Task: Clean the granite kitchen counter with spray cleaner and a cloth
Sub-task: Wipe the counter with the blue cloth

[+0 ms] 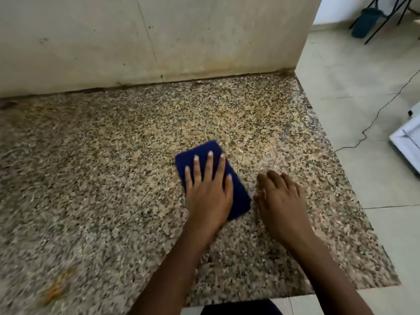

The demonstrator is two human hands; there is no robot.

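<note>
1. Speckled granite fills most of what we see: the surface [113,178] runs from a stained, cream-coloured wall [147,37] at the far side to its near edge at our body, and ends on the right at a straight edge above a pale tiled floor [363,178].
2. We judge the wiping step to be in hand. Our left hand [208,189] lies flat on a folded dark-blue cloth [238,196], fingers straight and spread, pressing it onto the granite right of centre.
3. Our right hand [280,201] holds nothing; it rests just beside the cloth on the right, fingers loosely curled toward the stone, apart from the fabric.
4. We see no spray cleaner bottle anywhere, so we cannot say where it stands.
5. An orange-yellow smear [58,286] sits on the near left of the surface, well apart from the cloth. A yellowish tint also shows toward the far right, and dark grime lines the joint where stone meets wall.
6. We reckon the next move calls for firm, even pressure while sliding the cloth leftward and nearer to reach the smear, then along the wall joint. The folded cloth may bunch or unfold under a flat palm, so we would keep the fingers spread.
7. On the floor at the right we see a thin black cable [372,119], a white object [406,142] cut off by the frame, and, far off, black frame legs beside a dark-green object [366,22].
</note>
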